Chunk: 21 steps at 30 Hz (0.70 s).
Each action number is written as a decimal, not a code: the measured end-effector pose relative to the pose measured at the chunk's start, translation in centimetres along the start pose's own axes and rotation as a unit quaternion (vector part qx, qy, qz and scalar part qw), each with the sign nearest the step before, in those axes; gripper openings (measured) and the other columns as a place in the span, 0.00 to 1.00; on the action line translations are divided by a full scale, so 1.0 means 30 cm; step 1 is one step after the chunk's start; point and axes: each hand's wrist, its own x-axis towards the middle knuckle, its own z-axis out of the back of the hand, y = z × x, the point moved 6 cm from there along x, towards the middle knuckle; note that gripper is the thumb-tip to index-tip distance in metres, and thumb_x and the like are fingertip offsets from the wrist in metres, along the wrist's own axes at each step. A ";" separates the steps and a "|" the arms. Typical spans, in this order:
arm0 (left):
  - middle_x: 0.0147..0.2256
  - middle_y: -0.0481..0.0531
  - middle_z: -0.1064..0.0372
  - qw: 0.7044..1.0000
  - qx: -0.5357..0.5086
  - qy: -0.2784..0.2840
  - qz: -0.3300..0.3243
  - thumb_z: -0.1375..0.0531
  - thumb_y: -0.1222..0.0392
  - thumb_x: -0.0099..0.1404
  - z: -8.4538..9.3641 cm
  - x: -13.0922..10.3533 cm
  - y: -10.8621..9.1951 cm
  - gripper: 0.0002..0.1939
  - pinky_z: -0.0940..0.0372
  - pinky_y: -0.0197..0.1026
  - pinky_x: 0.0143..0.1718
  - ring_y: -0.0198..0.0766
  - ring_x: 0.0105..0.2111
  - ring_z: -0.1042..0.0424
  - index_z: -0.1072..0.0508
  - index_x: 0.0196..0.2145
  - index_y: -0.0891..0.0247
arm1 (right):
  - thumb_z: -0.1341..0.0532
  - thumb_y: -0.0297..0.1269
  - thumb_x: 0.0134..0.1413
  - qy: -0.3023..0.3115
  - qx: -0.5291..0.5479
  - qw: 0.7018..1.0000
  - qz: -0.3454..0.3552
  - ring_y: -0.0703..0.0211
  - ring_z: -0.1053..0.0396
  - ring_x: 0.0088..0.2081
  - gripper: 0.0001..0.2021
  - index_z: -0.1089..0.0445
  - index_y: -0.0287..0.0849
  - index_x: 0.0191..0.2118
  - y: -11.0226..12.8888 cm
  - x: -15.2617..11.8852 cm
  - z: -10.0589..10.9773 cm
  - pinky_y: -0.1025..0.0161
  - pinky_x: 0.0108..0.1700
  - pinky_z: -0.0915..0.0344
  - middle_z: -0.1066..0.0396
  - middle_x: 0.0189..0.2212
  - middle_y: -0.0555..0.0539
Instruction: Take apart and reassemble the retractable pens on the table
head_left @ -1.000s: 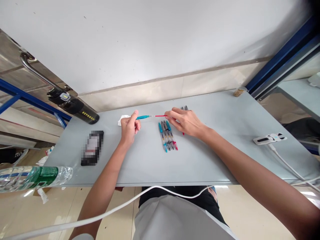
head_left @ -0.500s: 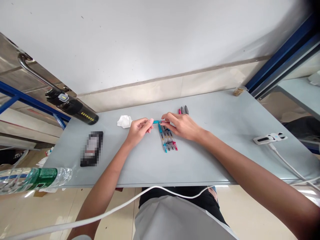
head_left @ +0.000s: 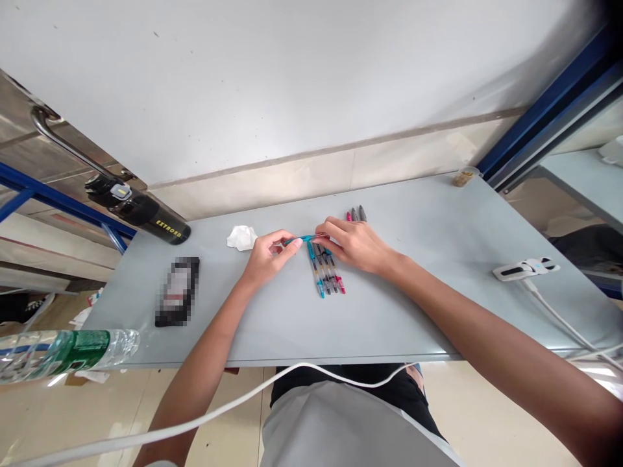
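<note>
Between my two hands a teal pen barrel (head_left: 306, 239) lies level above the table. My left hand (head_left: 270, 254) pinches its left part between thumb and fingers. At the other end my right hand (head_left: 359, 246) has its fingertips closed on a thin reddish piece, partly hidden, that meets the teal barrel. Just below, several clear-bodied pens (head_left: 327, 272) lie side by side, with teal, grey and pink ends. Behind my right hand, one pink and two grey pen parts (head_left: 355, 213) stick out, their lower ends covered by the hand.
A crumpled white tissue (head_left: 241, 238) lies beside my left hand. Farther left are a blurred black packet (head_left: 178, 292), a dark bottle (head_left: 146, 214) and a clear water bottle (head_left: 82, 350). A white cabled device (head_left: 525, 268) and a small cup (head_left: 466, 176) are to the right. A white cable (head_left: 292, 368) crosses the front.
My left fingers have shifted on the teal barrel, and more of it shows along them. My right hand stays almost where it was, still pinching the thin piece.
</note>
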 end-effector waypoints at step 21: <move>0.42 0.55 0.19 0.996 -0.005 -0.007 -0.085 0.28 0.50 0.71 -0.008 -0.002 -0.006 0.13 0.28 0.41 0.37 0.40 0.40 0.22 0.12 0.51 0.54 | 0.48 0.45 0.83 0.004 -0.026 1.000 0.010 0.62 0.39 0.29 0.14 0.28 0.46 0.53 0.009 -0.002 0.001 0.60 0.29 0.53 0.24 0.42 0.47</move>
